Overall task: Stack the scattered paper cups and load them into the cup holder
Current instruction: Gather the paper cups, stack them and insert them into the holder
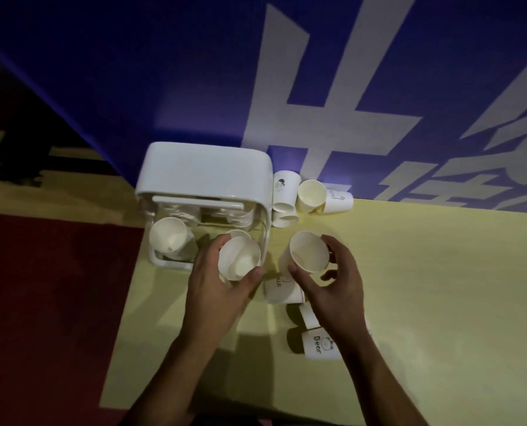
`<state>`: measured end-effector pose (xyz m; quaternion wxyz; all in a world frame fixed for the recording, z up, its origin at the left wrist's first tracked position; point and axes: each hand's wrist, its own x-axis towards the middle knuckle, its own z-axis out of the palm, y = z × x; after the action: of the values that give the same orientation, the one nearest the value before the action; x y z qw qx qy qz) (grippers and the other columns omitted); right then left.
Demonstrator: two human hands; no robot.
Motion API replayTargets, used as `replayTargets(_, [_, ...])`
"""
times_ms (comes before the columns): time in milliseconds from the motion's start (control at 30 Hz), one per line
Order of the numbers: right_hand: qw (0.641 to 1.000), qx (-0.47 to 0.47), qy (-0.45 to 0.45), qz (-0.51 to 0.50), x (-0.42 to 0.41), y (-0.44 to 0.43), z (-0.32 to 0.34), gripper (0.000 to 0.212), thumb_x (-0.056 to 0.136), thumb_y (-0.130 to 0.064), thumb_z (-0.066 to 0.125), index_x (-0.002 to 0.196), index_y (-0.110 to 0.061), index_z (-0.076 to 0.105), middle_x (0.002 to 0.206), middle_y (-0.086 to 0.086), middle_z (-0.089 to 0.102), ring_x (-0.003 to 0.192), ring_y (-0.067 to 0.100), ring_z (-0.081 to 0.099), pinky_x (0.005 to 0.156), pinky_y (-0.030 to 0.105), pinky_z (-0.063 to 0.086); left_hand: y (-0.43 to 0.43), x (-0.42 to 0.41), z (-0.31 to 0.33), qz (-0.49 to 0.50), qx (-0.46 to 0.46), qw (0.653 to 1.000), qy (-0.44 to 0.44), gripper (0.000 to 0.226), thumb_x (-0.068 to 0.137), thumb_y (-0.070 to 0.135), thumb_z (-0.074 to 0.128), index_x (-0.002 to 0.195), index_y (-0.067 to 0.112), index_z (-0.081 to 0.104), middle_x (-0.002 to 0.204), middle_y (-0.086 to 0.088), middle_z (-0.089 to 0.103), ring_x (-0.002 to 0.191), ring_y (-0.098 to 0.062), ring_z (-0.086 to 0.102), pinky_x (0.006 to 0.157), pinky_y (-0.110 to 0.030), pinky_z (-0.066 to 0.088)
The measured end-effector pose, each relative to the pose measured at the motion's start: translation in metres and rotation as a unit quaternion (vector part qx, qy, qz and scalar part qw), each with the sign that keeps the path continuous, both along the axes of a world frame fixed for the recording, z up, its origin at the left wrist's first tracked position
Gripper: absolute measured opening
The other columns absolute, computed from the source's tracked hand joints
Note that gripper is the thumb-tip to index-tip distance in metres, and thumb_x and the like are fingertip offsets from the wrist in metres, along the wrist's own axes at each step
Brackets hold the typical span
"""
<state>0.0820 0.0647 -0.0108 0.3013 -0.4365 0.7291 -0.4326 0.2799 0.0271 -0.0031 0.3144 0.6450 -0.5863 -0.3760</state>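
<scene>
Cups crowd our yellow table [409, 287]: our left hand [213, 290] grips a white paper cup stack [239, 258] at the white plastic cup holder [204, 179], our right hand [333, 281] clasps another white cup [308, 252]; loose printed cups [319, 345] lie beneath, more [311, 195] beside the holder.

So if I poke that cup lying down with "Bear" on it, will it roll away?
Probably. The Bear cup lies on its side on the smooth table, so it would likely roll in a curve. It looks like thin, empty paper, so it is probably light and easy to squash.
</scene>
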Motion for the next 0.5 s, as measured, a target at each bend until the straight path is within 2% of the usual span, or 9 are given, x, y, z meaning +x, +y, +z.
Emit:
replayTargets(267, [1.000,-0.009,-0.008,-0.016,0.035,-0.003,0.001,0.067,0.077,-0.036,0.087,0.136,-0.028,0.055,0.132,-0.023,0.056,0.120,0.004,0.056,0.080,0.026,0.053,-0.034,0.022,-0.014,-0.034,-0.041,0.998,-0.019,0.068,0.078,0.035,0.086,0.137,0.023,0.054,0.134,0.008,0.058,0.122,-0.006,0.051,0.096,-0.001,0.032])
replayTargets(300, [1.000,-0.009,-0.008,-0.017,0.035,-0.003,0.001,0.067,0.078,-0.034,0.087,0.136,-0.028,0.055,0.133,-0.023,0.056,0.120,0.004,0.056,0.080,0.026,0.053,-0.038,0.021,-0.018,-0.044,-0.037,0.998,-0.031,0.068,0.078,0.034,0.086,0.138,0.023,0.054,0.135,0.007,0.058,0.123,-0.008,0.051,0.095,-0.002,0.031])
replayTargets(400, [1.000,-0.005,-0.006,-0.020,0.035,-0.003,0.000,0.068,0.078,-0.030,0.087,0.138,-0.029,0.054,0.135,-0.023,0.055,0.122,0.003,0.055,0.083,0.024,0.054,-0.048,0.016,-0.032,-0.070,-0.007,0.995,-0.077,0.072,0.078,0.032,0.086,0.141,0.024,0.053,0.140,0.003,0.057,0.126,-0.017,0.052,0.096,-0.019,0.038])
replayTargets(500, [1.000,0.002,-0.003,-0.023,0.034,-0.002,-0.003,0.070,0.078,-0.026,0.088,0.138,-0.030,0.053,0.136,-0.022,0.055,0.122,0.002,0.055,0.084,0.020,0.053,-0.054,0.014,-0.047,-0.103,0.028,0.988,-0.116,0.076,0.079,0.031,0.086,0.146,0.024,0.050,0.143,0.002,0.056,0.128,-0.020,0.053,0.097,-0.025,0.042])
